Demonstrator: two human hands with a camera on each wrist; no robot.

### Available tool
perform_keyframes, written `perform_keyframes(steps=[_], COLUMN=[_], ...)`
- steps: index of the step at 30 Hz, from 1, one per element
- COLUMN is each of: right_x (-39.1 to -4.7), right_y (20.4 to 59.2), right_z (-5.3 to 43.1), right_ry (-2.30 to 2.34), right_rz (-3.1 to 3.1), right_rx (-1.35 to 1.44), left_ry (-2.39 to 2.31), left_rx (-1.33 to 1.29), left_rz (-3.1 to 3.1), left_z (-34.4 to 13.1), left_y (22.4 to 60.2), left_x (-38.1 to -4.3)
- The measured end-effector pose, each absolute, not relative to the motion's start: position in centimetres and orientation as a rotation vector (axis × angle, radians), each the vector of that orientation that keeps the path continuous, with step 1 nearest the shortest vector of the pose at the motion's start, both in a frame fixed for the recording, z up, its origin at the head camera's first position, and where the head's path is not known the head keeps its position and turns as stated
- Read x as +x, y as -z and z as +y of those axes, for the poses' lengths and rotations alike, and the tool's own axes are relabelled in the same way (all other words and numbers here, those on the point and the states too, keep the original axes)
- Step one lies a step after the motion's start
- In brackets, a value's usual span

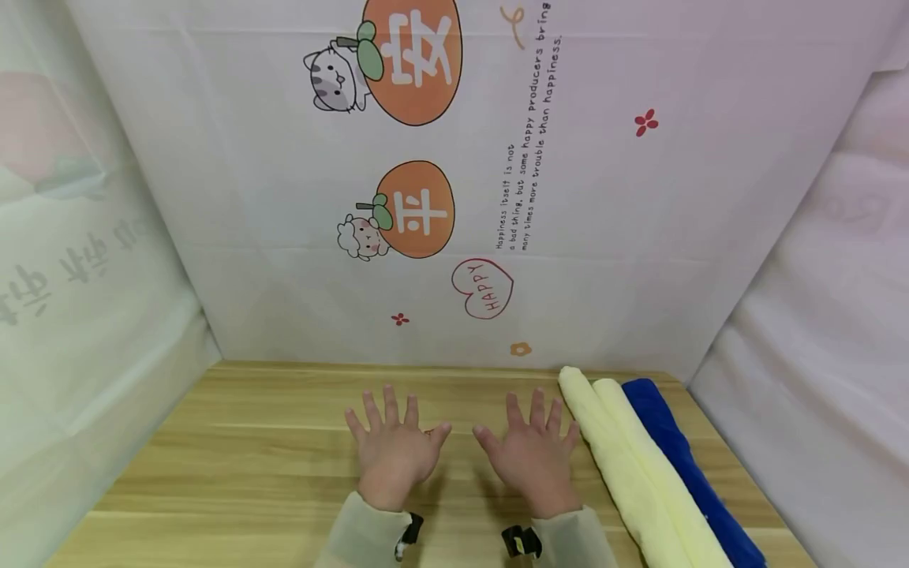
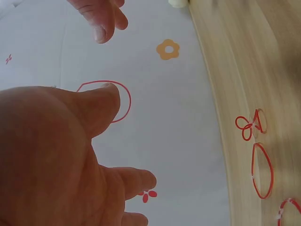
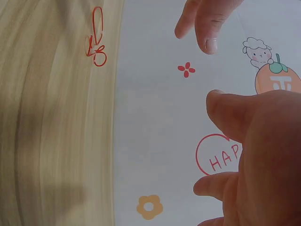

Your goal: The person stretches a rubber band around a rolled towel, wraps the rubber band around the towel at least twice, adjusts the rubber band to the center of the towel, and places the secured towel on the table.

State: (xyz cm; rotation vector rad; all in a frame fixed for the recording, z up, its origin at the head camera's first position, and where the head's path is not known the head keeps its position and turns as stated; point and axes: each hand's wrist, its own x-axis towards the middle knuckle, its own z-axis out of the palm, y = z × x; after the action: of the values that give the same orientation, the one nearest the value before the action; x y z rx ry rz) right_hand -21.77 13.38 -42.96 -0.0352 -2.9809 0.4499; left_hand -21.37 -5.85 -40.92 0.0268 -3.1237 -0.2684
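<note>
Head view: left hand [image 1: 398,454], right hand [image 1: 534,457] — spread, empty; rolled towels [image 1: 639,465] at the right's three o'clock. Left wrist: red loops [image 2: 252,125], three o'clock. Right wrist: loops, eleven o'clock — seemingly a ready pause; lifting calls for a pinch.

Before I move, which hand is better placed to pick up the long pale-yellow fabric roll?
Probably the right hand: it is empty and close beside the long pale-yellow fabric roll. The left hand, also empty, is farther away.

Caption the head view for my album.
Left grip and right grip, fingers spread, over a wooden table, with yellow cloth and blue cloth at right.
</note>
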Motion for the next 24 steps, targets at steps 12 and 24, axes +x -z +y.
perform_keyframes(steps=[12,24], right_x=[-22.6,-22.9], right_y=[41.5,37.2], right_z=[14.7,18.3], right_ry=[-0.474,-0.738], right_rz=[-3.000,-3.054], right_rx=[-0.068,0.029], left_ry=[0.261,0.299], left_rx=[0.015,0.017], left_rz=[-3.131,-3.136], left_z=[-5.8,-6.0], left_y=[40.5,40.2], left_x=[-21.2,-21.0])
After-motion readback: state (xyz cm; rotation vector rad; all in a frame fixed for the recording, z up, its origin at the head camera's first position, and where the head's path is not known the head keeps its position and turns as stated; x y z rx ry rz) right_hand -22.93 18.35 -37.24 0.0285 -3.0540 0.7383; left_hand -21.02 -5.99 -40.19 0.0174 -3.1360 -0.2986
